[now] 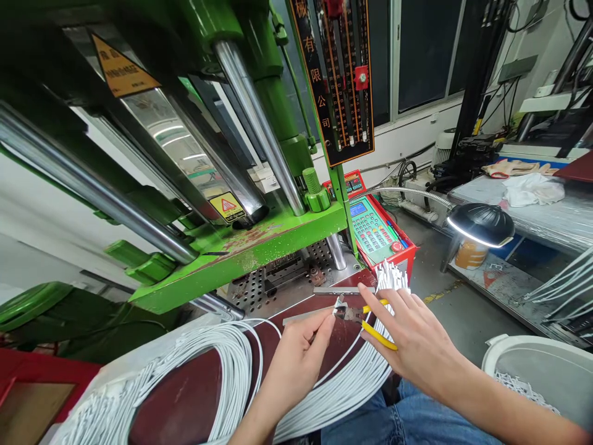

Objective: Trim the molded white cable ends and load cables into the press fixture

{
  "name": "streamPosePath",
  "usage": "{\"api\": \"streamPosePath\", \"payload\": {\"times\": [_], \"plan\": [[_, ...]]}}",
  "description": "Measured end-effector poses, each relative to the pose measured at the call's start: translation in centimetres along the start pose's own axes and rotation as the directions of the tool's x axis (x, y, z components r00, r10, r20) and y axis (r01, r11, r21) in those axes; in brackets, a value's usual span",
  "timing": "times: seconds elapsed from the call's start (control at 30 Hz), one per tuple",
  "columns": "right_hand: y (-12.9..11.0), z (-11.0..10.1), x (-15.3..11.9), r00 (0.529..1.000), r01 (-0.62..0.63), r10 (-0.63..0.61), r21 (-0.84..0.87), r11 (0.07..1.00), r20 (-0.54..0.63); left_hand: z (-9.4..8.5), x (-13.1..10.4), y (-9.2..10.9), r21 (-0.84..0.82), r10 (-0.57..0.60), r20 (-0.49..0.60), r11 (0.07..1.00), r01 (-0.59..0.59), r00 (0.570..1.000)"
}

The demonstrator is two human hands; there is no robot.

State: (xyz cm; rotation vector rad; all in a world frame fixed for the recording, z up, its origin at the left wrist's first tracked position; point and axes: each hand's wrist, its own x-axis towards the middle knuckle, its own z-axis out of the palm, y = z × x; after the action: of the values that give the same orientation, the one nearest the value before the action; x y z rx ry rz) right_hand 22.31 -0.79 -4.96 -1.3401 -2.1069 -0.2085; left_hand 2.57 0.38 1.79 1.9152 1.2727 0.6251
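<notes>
Pinched in left hand (299,343): small white piece (338,303), likely light, stiff, best held by one end. Gripped in right hand (412,324): yellow-handled pliers (380,337).

Dark red tabletop (180,402), lower centre of frame: carries coiled white cables (234,355) at lower left, with a white cable bundle (352,386) to their right. Grey bench (482,185), right: work gloves (519,168) and white cloth (532,188) on top.

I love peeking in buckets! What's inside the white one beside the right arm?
Small pale pieces lie inside the white bucket. Anything beneath the top pieces is covered, and the right forearm hides part of the bucket too.
</notes>
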Motion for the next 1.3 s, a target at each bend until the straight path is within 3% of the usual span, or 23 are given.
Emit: {"api": "streamPosePath", "payload": {"times": [0.13,0.23,0.33,0.4,0.43,0.5,0.6,0.67,0.73,0.8,0.9,0.97,1.07,1.17,1.3], "plan": [[0.1,0.6,-0.1,0.998,0.002,-0.001,-0.020,1.000,0.068,0.3,0.3,-0.3,0.133,0.066,-0.018,0.989,-0.063,0.998],[0.2,0.5,-0.2,0.979,-0.087,0.049,0.187,0.979,0.199,0.4,0.4,-0.7,0.132,0.085,-0.033,0.988,-0.080,0.996],[0.3,-0.3,0.1,0.908,-0.268,0.016,0.552,0.790,0.419,0.6,0.4,-1.1,0.043,0.079,-0.068,0.996,-0.076,0.995],[0.3,-0.7,0.3,0.862,-0.345,-0.072,0.685,0.642,0.502,0.7,0.4,-1.3,-0.006,0.053,-0.097,0.999,-0.054,0.994],[0.2,-0.8,0.3,0.857,-0.356,-0.080,0.698,0.621,0.508,0.7,0.5,-1.3,-0.022,0.036,-0.106,0.999,-0.038,0.994],[-0.1,-0.4,0.1,0.884,-0.332,0.000,0.628,0.704,0.467,0.8,0.5,-1.4,-0.036,0.010,-0.112,0.999,-0.014,0.994],[-0.5,0.6,-0.4,0.963,-0.213,0.137,0.343,0.915,0.231,0.6,0.5,-1.4,-0.010,0.019,-0.103,1.000,-0.020,0.995],[-0.6,1.1,-0.7,0.987,-0.143,0.125,0.188,0.972,0.102,0.4,0.5,-1.3,0.019,0.041,-0.087,0.999,-0.039,0.995],[-0.5,1.1,-0.6,0.988,-0.137,0.122,0.189,0.972,0.091,0.3,0.4,-1.3,0.030,0.059,-0.066,0.998,-0.057,0.996],[-0.2,0.6,-0.3,0.966,-0.200,0.123,0.361,0.911,0.226,0.4,0.3,-1.5,0.004,0.056,-0.069,0.998,-0.056,0.996],[0.1,-0.6,0.3,0.883,-0.339,-0.009,0.649,0.681,0.470,0.7,0.1,-2.0,-0.111,-0.013,-0.114,0.994,0.000,0.993],[0.1,-1.0,0.4,0.859,-0.388,-0.029,0.687,0.614,0.511,0.9,0.1,-2.2,-0.174,-0.069,-0.118,0.984,0.048,0.991],[-0.4,-0.5,-0.1,0.901,-0.356,0.115,0.560,0.748,0.419,1.0,0.3,-1.9,-0.174,-0.077,-0.103,0.983,0.058,0.992],[-1.3,0.7,-0.7,0.958,-0.265,0.195,0.386,0.884,0.212,1.3,0.4,-1.6,-0.211,-0.072,-0.129,0.976,0.044,0.989],[-2.4,1.7,-0.9,0.975,-0.212,0.223,0.287,0.934,-0.006,2.1,0.1,-1.7,-0.331,-0.153,-0.185,0.940,0.085,0.971]]}}
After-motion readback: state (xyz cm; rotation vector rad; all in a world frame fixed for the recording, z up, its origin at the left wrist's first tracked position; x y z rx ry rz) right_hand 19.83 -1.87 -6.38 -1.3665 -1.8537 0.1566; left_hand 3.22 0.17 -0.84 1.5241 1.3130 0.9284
